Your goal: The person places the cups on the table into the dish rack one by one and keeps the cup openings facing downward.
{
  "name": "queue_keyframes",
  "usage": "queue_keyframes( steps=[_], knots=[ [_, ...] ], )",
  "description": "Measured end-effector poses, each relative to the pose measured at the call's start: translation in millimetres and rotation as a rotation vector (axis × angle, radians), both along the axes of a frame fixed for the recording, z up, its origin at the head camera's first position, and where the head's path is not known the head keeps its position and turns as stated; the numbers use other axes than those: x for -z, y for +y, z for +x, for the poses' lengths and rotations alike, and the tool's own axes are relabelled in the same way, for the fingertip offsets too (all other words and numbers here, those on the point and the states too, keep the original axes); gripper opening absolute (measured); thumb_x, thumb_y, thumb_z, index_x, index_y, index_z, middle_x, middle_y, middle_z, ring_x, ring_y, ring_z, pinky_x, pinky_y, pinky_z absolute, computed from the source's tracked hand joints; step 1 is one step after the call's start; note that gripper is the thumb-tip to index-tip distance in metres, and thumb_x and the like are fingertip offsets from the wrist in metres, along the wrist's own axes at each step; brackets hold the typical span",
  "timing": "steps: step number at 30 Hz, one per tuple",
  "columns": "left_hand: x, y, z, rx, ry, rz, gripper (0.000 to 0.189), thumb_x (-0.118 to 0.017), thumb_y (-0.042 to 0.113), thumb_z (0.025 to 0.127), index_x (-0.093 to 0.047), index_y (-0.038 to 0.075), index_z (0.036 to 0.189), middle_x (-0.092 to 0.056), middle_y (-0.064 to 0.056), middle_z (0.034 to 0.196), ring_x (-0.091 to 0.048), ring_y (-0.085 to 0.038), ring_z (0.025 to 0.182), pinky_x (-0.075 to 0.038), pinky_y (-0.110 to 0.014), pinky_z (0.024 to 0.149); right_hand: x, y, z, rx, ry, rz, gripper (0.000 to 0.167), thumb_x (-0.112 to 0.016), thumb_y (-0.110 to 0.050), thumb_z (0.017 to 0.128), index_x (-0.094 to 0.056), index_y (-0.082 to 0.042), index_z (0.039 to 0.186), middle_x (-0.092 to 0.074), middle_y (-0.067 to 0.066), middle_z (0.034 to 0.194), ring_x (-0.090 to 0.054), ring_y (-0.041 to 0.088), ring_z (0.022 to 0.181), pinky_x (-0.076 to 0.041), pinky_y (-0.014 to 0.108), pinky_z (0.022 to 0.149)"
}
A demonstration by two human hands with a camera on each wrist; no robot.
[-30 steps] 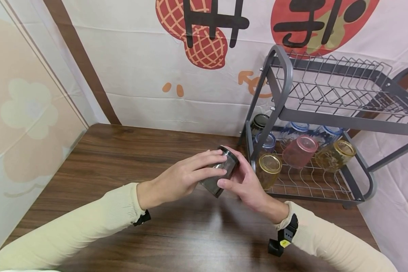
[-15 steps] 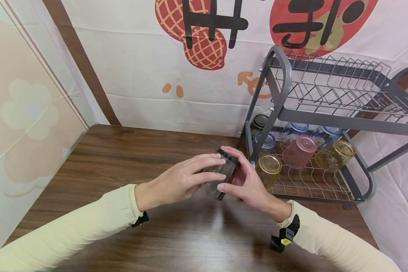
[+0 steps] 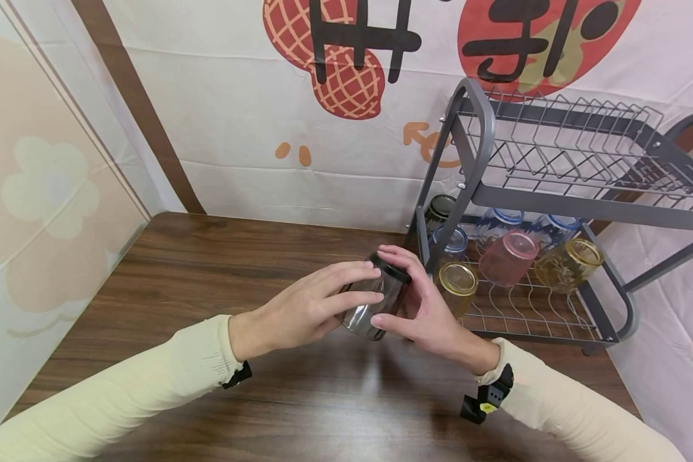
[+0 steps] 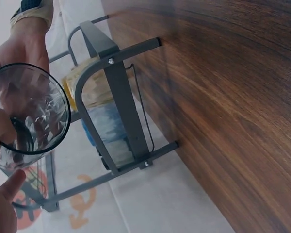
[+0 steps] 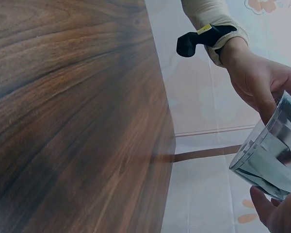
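Note:
A clear grey drinking glass (image 3: 358, 317) is held tilted above the table, between my two hands. Its dark, thick base points up and to the right, and its open mouth faces down to the left. My left hand (image 3: 308, 303) grips it from the left, with fingers laid over its upper side. From the right, my right hand (image 3: 430, 321) holds the base end, fingers over the top and thumb on the near side. In the left wrist view the round mouth of the glass (image 4: 48, 104) faces the camera. The right wrist view shows the glass (image 5: 269, 160) cut off by the frame edge.
A grey two-tier dish rack (image 3: 554, 199) stands on the right of the wooden table (image 3: 237, 410). Its lower tier holds several upturned glasses, including a pink glass (image 3: 508, 260) and a yellow glass (image 3: 458, 285). A printed cloth (image 3: 237, 128) hangs behind.
The glass has been turned between my hands, its base end shifting slightly right and more of its clear side showing. My right hand has moved slightly to the right; my left hand has hardly moved.

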State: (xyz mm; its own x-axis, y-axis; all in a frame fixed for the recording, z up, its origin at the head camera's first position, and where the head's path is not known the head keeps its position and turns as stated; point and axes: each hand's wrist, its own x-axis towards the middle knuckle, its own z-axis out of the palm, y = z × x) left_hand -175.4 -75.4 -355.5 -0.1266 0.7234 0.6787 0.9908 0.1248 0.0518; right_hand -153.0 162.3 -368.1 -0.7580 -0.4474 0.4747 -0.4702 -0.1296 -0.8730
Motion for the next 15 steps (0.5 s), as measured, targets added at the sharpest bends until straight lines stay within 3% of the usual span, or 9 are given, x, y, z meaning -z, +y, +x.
queue_keyframes(
  steps=[8,15],
  knots=[
    [2.2,-0.8,-2.3,-0.043,-0.014,0.011,0.072,-0.071,-0.015,0.069,-0.059,0.008,0.135,-0.049,-0.02,0.143,-0.055,-0.034,0.127,-0.051,-0.04,0.106,-1.7,5,-1.1,0.026,0.05,0.047,0.08,-0.085,-0.003,0.08,-0.042,0.003,0.147,-0.029,0.014,0.157,-0.037,0.033,0.139,-0.042,0.029,0.111],
    [3.2,-2.3,-3.9,-0.069,-0.044,-0.001,0.07,-0.082,-0.006,0.072,-0.057,0.009,0.137,-0.047,-0.02,0.144,-0.058,-0.034,0.123,-0.054,-0.04,0.101,-4.9,13,-2.6,0.068,0.1,0.111,0.082,-0.084,0.006,0.075,-0.044,0.002,0.147,-0.03,0.012,0.157,-0.034,0.032,0.141,-0.04,0.03,0.112]
  ],
)
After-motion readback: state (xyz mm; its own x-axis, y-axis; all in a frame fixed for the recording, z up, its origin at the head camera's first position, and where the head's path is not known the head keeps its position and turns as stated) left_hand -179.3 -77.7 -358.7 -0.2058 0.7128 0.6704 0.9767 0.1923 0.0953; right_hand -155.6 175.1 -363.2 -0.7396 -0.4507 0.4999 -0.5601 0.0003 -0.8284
